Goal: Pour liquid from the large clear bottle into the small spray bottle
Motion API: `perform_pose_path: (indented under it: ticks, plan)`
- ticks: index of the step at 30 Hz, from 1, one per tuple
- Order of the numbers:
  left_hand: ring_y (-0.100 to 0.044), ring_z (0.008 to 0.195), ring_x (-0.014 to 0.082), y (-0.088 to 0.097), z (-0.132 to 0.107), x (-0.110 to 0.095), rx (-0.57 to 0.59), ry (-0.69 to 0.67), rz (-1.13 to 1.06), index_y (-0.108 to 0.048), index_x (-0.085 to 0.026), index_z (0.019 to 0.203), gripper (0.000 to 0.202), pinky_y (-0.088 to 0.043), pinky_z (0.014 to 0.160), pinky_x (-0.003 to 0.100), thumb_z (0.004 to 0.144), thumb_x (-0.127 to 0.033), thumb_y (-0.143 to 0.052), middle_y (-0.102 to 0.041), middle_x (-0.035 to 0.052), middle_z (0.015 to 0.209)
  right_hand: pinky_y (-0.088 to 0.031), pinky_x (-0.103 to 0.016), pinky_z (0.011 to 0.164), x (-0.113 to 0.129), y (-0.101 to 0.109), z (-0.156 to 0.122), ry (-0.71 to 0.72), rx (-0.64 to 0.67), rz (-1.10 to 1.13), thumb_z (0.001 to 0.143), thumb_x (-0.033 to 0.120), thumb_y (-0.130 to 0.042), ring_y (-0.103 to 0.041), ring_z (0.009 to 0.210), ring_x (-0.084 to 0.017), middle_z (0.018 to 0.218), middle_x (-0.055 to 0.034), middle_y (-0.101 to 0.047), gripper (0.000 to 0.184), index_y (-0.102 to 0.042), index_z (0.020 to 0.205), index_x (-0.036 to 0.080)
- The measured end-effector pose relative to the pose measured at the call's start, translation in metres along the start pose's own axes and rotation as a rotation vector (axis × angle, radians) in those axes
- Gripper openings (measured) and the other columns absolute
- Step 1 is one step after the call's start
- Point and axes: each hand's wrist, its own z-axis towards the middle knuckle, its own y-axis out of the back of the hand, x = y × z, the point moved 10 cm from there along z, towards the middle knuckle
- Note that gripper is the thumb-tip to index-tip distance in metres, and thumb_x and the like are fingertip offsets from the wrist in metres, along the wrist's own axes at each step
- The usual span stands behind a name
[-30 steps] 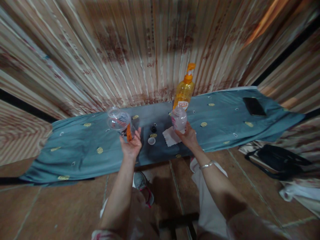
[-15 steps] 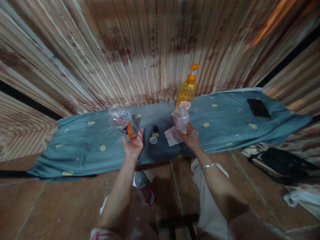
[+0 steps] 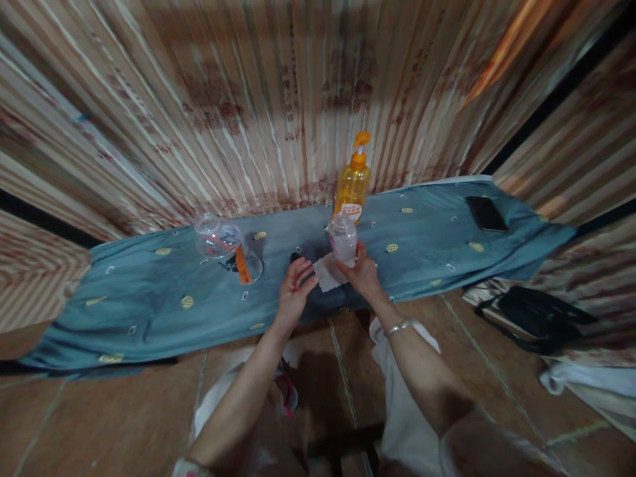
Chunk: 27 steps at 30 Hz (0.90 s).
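Observation:
In my right hand (image 3: 362, 271) is a small clear plastic bottle (image 3: 343, 238) with its neck uncapped, held upright over a white scalloped-edge cloth or tissue (image 3: 328, 273). My left hand (image 3: 297, 285) is bare, fingers curved and apart, hovering near a small black cap (image 3: 295, 256). The white round cap seen earlier is hidden behind that hand. To the left stands a large clear plastic bottle (image 3: 218, 238) with an orange label, apart from both hands. Just behind the small bottle is an orange pump bottle (image 3: 352, 189) of yellow liquid.
A teal cloth with a pineapple print (image 3: 149, 291) covers the narrow table. A dark phone or tablet (image 3: 487, 213) lies at its right end. Curtains (image 3: 223, 99) hang behind. A black bag (image 3: 534, 315) is on the floor at right.
My left hand has let go of the large clear bottle and moved right, toward the caps and the small bottle. My right hand still holds the small bottle. The view has shifted slightly.

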Motion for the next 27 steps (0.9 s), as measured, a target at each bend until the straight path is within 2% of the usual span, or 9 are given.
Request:
perform_pose_path:
  ticks: [5, 8, 12, 15, 20, 27]
  plan:
    - [-0.060, 0.147, 0.0364, -0.031, 0.015, 0.009, 0.060, -0.087, 0.077, -0.067, -0.029, 0.131, 0.077, -0.053, 0.117, 0.055, 0.063, -0.032, -0.102, -0.065, 0.0138, 0.152, -0.067, -0.051, 0.100, 0.002, -0.005, -0.003, 0.057, 0.020, 0.032, 0.086, 0.046, -0.083, -0.080, 0.123, -0.040, 0.138, -0.0247, -0.078, 0.090, -0.047, 0.159, 0.011]
    - [-0.056, 0.151, 0.0380, -0.038, 0.022, 0.009, 0.042, -0.169, 0.148, -0.062, -0.030, 0.138, 0.085, -0.053, 0.117, 0.056, 0.064, -0.036, -0.102, -0.060, 0.0151, 0.159, -0.065, -0.054, 0.106, 0.004, -0.008, -0.006, 0.081, 0.051, 0.068, 0.086, 0.046, -0.083, -0.078, 0.128, -0.040, 0.144, -0.0253, -0.075, 0.093, -0.043, 0.162, 0.011]
    - [-0.051, 0.156, 0.0398, -0.043, 0.031, 0.010, 0.060, -0.232, 0.220, -0.057, -0.032, 0.147, 0.096, -0.051, 0.119, 0.056, 0.063, -0.039, -0.102, -0.058, 0.0162, 0.160, -0.061, -0.058, 0.114, 0.006, -0.009, -0.008, 0.107, 0.082, 0.143, 0.085, 0.053, -0.084, -0.073, 0.136, -0.041, 0.151, -0.0276, -0.070, 0.096, -0.044, 0.163, 0.012]
    - [-0.055, 0.152, 0.0394, -0.047, 0.036, 0.012, 0.057, -0.244, 0.205, -0.056, -0.030, 0.145, 0.095, -0.053, 0.117, 0.055, 0.062, -0.040, -0.101, -0.062, 0.0165, 0.156, -0.059, -0.061, 0.117, 0.006, -0.009, -0.010, 0.119, 0.107, 0.178, 0.087, 0.052, -0.082, -0.071, 0.139, -0.041, 0.152, -0.0282, -0.069, 0.092, -0.045, 0.162, 0.011]
    - [-0.069, 0.131, 0.0345, -0.056, 0.040, 0.011, 0.047, -0.260, 0.186, -0.059, -0.027, 0.131, 0.080, -0.058, 0.109, 0.052, 0.062, -0.040, -0.099, -0.072, 0.0126, 0.136, -0.056, -0.060, 0.122, 0.005, -0.005, -0.012, 0.163, 0.122, 0.213, 0.092, 0.044, -0.074, -0.068, 0.144, -0.038, 0.155, -0.0238, -0.068, 0.079, -0.049, 0.161, 0.015]
    - [-0.073, 0.115, 0.0289, -0.056, 0.044, 0.007, 0.000, -0.266, 0.205, -0.060, -0.026, 0.119, 0.079, -0.060, 0.101, 0.045, 0.054, -0.042, -0.102, -0.074, 0.0064, 0.119, -0.056, -0.060, 0.122, 0.000, -0.006, -0.012, 0.134, 0.180, 0.214, 0.095, 0.036, -0.065, -0.069, 0.142, -0.036, 0.154, -0.0221, -0.069, 0.073, -0.047, 0.162, 0.015]
